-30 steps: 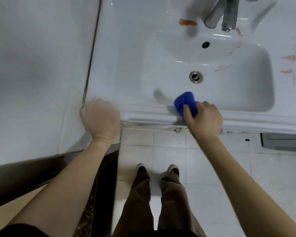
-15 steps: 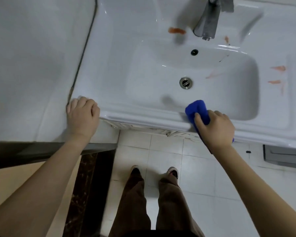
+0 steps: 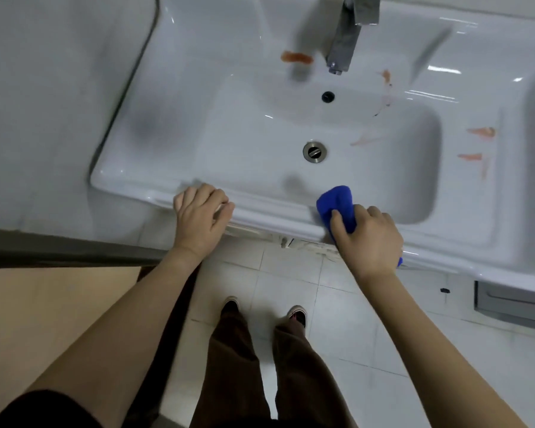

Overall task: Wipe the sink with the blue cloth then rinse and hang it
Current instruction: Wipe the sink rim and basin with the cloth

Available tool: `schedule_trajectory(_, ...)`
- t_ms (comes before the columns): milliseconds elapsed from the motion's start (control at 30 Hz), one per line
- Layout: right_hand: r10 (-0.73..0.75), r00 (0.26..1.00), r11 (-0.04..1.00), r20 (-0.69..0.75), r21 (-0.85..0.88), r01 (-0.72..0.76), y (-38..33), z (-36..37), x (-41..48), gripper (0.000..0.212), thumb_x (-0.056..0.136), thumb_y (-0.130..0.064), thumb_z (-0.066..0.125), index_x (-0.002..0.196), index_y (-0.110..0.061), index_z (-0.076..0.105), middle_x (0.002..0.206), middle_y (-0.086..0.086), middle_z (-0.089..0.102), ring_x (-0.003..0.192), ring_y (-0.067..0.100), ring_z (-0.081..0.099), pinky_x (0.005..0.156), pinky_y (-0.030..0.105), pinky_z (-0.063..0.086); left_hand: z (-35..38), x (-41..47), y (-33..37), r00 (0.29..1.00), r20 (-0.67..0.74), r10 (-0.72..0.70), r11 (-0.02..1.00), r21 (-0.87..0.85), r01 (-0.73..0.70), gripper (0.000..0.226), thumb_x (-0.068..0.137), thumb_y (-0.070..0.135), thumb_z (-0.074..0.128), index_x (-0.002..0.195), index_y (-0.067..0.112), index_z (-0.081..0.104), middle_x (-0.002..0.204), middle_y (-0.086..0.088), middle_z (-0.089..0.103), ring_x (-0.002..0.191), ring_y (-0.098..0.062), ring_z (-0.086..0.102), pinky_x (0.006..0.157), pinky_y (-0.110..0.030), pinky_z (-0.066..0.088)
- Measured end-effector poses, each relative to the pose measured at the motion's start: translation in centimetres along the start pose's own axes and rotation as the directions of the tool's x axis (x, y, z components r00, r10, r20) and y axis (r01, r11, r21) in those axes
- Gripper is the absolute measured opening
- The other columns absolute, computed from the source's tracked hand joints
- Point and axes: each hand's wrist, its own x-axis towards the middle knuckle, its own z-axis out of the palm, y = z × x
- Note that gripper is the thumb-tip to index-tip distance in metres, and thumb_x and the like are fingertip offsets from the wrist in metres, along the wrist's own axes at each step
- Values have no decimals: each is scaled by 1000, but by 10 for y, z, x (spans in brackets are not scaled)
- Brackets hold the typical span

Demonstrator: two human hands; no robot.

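While the cloth (image 3: 337, 208) is kept gripped in the right hand (image 3: 368, 239) on the sink (image 3: 260, 208) front rim, the left hand (image 3: 198, 217), seemingly curled empty, has been shifted rightwards along it, the stains (image 3: 295, 57) unwiped.

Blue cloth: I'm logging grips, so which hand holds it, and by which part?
The right hand grips the bunched blue cloth by its near end, thumb on top. The left hand holds nothing; it rests on the sink front rim.

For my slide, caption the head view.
Right hand presses blue cloth on stained sink's front rim; left hand braces.
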Motion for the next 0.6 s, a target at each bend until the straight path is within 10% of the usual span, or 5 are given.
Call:
schedule_trajectory(200, 222, 972, 969, -73, -91, -228, 86, -33, -1, 43, 85, -47, 41, 66, -9, 47, 63, 11, 49, 63, 35, 48, 51, 28, 26, 0, 1, 5, 1000, 1, -18, 1000, 10, 18, 23, 93, 32, 44, 83, 18, 58, 92, 1, 57, 89, -18, 39, 82, -29, 17)
schedule_trajectory(467, -3, 1000, 998, 16, 57, 2, -90, 30, 7, 32, 84, -36, 65, 67, -10, 57, 61, 7, 50, 58, 22, 33, 50, 28, 20, -4, -1, 4, 998, 59, -1, 999, 44, -2, 25, 94, 35, 40, 86, 19, 57, 94, 0, 53, 89, -19, 38, 83, -30, 17)
schedule_trajectory(600, -68, 997, 992, -25, 105, 70, -55, 22, 0, 35, 89, -39, 59, 67, -12, 54, 61, 4, 47, 58, 22, 36, 50, 28, 23, -3, 2, 1, 997, 72, 13, 999, 33, -15, 27, 94, 37, 38, 87, 20, 58, 95, 1, 54, 90, -20, 39, 82, -30, 18)
